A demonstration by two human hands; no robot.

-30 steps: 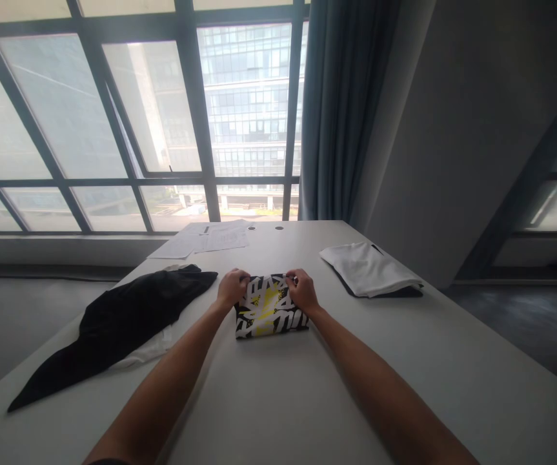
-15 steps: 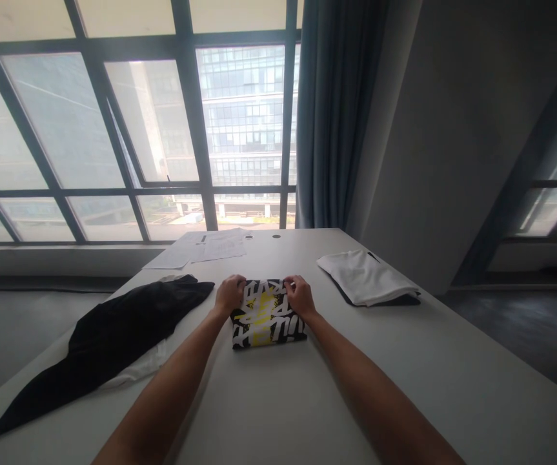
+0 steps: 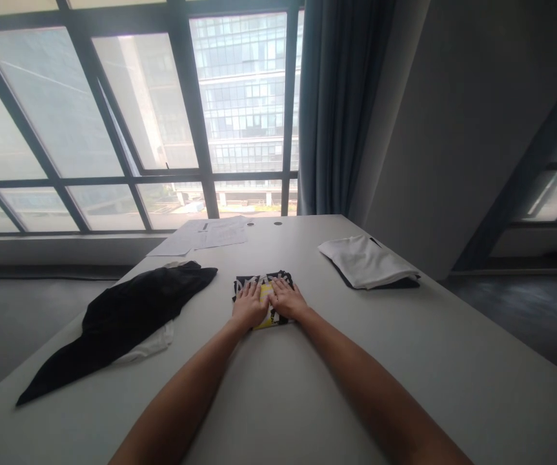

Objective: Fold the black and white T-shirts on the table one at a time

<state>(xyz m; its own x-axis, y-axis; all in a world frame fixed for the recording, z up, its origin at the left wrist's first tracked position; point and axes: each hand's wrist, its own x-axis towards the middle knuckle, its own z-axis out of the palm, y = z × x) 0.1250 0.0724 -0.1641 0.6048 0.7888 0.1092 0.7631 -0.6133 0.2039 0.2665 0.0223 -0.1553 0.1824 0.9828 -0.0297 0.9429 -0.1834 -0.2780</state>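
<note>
A folded black garment with white lettering and a yellow print (image 3: 267, 294) lies on the white table in front of me. My left hand (image 3: 250, 303) rests flat on its left part, fingers stretched out and pointing away from me. On the right part lies my right hand (image 3: 285, 297), also flat with its fingers spread. The two thumbs come close together over the yellow patch. Much of the garment is hidden beneath the hands, and its far edge and a strip of its near edge show.
Left on the table (image 3: 278, 400) lies a loose black garment (image 3: 128, 316) over a white cloth (image 3: 150, 342). A folded white garment (image 3: 368, 261) rests on a dark one at the right. Paper sheets (image 3: 201, 234) lie at the far left, near a window and a blue curtain (image 3: 339, 110).
Both hands have moved from gripping the garment's far corners to lying flat on its top, closer together. The view has tilted slightly downward.
</note>
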